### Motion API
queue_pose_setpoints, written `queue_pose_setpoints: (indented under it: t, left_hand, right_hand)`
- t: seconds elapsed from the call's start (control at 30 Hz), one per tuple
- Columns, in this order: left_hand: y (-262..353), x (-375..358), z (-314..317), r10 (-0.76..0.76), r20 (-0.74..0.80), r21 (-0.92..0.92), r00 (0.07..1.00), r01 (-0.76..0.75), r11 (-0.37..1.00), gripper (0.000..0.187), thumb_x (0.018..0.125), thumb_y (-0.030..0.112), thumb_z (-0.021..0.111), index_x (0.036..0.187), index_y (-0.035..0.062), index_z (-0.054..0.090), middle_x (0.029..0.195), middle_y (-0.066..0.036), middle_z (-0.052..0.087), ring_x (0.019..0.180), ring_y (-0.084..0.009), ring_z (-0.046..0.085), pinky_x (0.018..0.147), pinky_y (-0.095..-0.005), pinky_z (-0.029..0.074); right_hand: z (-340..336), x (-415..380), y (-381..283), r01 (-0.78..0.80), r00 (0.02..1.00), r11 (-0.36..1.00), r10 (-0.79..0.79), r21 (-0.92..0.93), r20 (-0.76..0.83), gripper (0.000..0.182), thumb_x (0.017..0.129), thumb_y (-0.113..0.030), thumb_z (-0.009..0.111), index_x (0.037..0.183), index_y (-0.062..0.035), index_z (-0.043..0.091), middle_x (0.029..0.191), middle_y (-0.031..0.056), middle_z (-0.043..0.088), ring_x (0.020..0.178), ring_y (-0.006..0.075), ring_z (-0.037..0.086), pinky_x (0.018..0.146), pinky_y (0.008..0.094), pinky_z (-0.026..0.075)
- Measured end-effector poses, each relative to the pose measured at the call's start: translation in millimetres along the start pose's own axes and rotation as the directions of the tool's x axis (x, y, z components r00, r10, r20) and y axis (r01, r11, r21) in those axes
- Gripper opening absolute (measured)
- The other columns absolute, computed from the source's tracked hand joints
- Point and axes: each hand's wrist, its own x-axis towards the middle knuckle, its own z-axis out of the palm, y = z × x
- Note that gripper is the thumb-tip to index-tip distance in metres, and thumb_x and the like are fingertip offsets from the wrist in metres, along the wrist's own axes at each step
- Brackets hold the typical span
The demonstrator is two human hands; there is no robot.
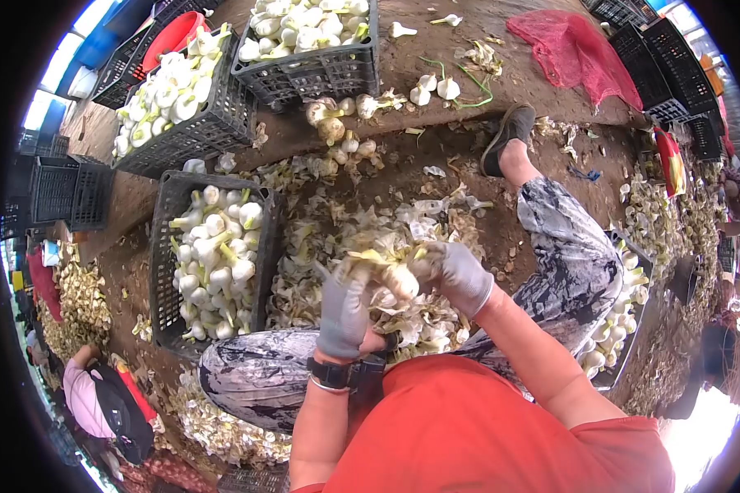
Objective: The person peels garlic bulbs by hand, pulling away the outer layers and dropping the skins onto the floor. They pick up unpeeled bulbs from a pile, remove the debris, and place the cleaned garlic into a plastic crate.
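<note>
Gloved hands, left (pixel 343 306) and right (pixel 460 275), grip one garlic bulb (pixel 400 281); loose skins could foul the crate (pixel 166 246) at nine o'clock.

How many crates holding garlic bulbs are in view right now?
4: one crate beside the left knee, two at top, one partly hidden behind the right leg. More may be hidden.

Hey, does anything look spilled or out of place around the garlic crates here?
Yes. Several garlic bulbs lie loose on the dirt beside the black crates instead of inside them, and peeled skins are strewn across the ground. A red mesh sack lies crumpled further off.
</note>
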Motion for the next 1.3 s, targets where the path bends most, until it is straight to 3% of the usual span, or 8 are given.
queue_pose_setpoints:
  t: [0.17, 0.2, 0.33, 0.57, 0.8, 1.1, 1.2, 1.3]
  left_hand:
    - [12.2, -16.2, -20.7, 0.244, 0.001, 0.557, 0.970, -0.203, 0.806, 0.035, 0.086, 0.036, 0.068, 0.092, 0.0018, 0.062, 0.089, -0.007, 0.063, 0.074, -0.0196, 0.062, 0.070, -0.0316, 0.049]
    - [9.7, -20.9, -26.2, 0.257, 0.291, 0.787, 0.922, -0.383, 0.484, 0.035, 0.085, 0.034, 0.069, 0.097, 0.0019, 0.063, 0.089, -0.009, 0.064, 0.074, -0.0233, 0.063, 0.072, -0.0321, 0.050]
    - [-40.3, -16.4, -30.7, 0.225, 0.003, 0.954, 0.974, -0.070, 0.291, 0.053, 0.084, 0.032, 0.068, 0.127, 0.0038, 0.055, 0.112, -0.017, 0.061, 0.102, -0.0336, 0.060, 0.090, -0.0366, 0.048]
    - [-25.6, 6.0, 3.4, -0.028, -0.139, 0.409, 0.990, 0.083, 0.909, 0.041, 0.088, 0.010, 0.057, 0.127, -0.0015, 0.054, 0.114, -0.013, 0.062, 0.100, -0.0157, 0.061, 0.087, -0.0287, 0.048]
    - [-7.1, -4.8, 0.2, 0.420, 0.095, 0.621, 0.902, -0.384, 0.683, 0.036, 0.081, -0.001, 0.055, 0.117, 0.0006, 0.061, 0.111, -0.011, 0.063, 0.107, -0.0230, 0.058, 0.092, -0.0349, 0.047]
    - [-19.5, -18.9, -15.2, 0.109, 0.303, 0.931, 0.947, -0.318, 0.178, 0.018, 0.082, 0.021, 0.068, 0.091, 0.0053, 0.065, 0.090, -0.013, 0.064, 0.086, -0.0290, 0.061, 0.081, -0.0375, 0.048]
    - [-17.6, -27.2, -5.3, 0.026, -0.126, 0.700, 0.992, 0.070, 0.710, 0.020, 0.087, 0.018, 0.064, 0.100, 0.0027, 0.065, 0.086, -0.011, 0.064, 0.078, -0.0208, 0.061, 0.075, -0.0334, 0.049]
    - [-16.2, -11.5, 11.3, 0.225, -0.163, 0.462, 0.961, -0.128, 0.878, 0.026, 0.090, 0.014, 0.058, 0.111, -0.0008, 0.061, 0.083, -0.008, 0.064, 0.073, -0.0137, 0.059, 0.069, -0.0293, 0.048]
  right_hand:
    - [-32.4, 10.7, 15.1, 0.007, 0.978, 0.960, 0.052, 0.280, -0.202, 0.014, 0.088, -0.009, 0.065, 0.098, 0.0010, 0.063, 0.083, 0.0075, 0.067, 0.070, 0.0158, 0.064, 0.066, 0.0284, 0.052]
    - [-29.4, 6.1, 11.1, 0.067, 0.976, 0.982, -0.028, 0.176, -0.215, 0.012, 0.088, -0.005, 0.064, 0.098, 0.0019, 0.064, 0.084, 0.0071, 0.066, 0.072, 0.0158, 0.064, 0.068, 0.0278, 0.052]
    - [-12.3, -1.9, 13.8, 0.254, 0.928, 0.908, -0.326, -0.333, -0.181, 0.017, 0.084, 0.007, 0.057, 0.098, 0.0042, 0.066, 0.088, 0.0071, 0.063, 0.079, 0.0149, 0.064, 0.074, 0.0273, 0.051]
    - [19.3, -13.8, -2.2, 0.554, 0.613, -0.016, -0.669, -0.833, 0.420, 0.027, 0.067, 0.005, 0.066, 0.094, -0.0018, 0.067, 0.092, 0.0122, 0.061, 0.085, 0.0312, 0.061, 0.073, 0.0358, 0.051]
    - [10.4, -14.7, -4.4, 0.534, 0.725, 0.361, -0.661, -0.765, 0.195, 0.020, 0.072, -0.011, 0.075, 0.090, -0.0050, 0.067, 0.098, 0.0140, 0.060, 0.088, 0.0348, 0.058, 0.075, 0.0406, 0.049]
    - [-3.3, -16.2, -14.1, 0.374, 0.831, 0.643, -0.552, -0.669, -0.066, 0.011, 0.073, 0.000, 0.067, 0.084, 0.0004, 0.065, 0.087, 0.0142, 0.061, 0.087, 0.0279, 0.061, 0.078, 0.0337, 0.048]
    - [-4.1, -15.2, -5.8, 0.442, 0.762, 0.544, -0.648, -0.713, -0.021, 0.021, 0.070, 0.003, 0.072, 0.090, -0.0020, 0.067, 0.096, 0.0116, 0.063, 0.090, 0.0247, 0.062, 0.076, 0.0318, 0.049]
    - [8.8, -20.6, -7.5, 0.534, 0.683, 0.231, -0.685, -0.813, 0.254, 0.031, 0.064, 0.003, 0.071, 0.094, -0.0052, 0.068, 0.099, 0.0103, 0.063, 0.092, 0.0311, 0.061, 0.078, 0.0377, 0.051]
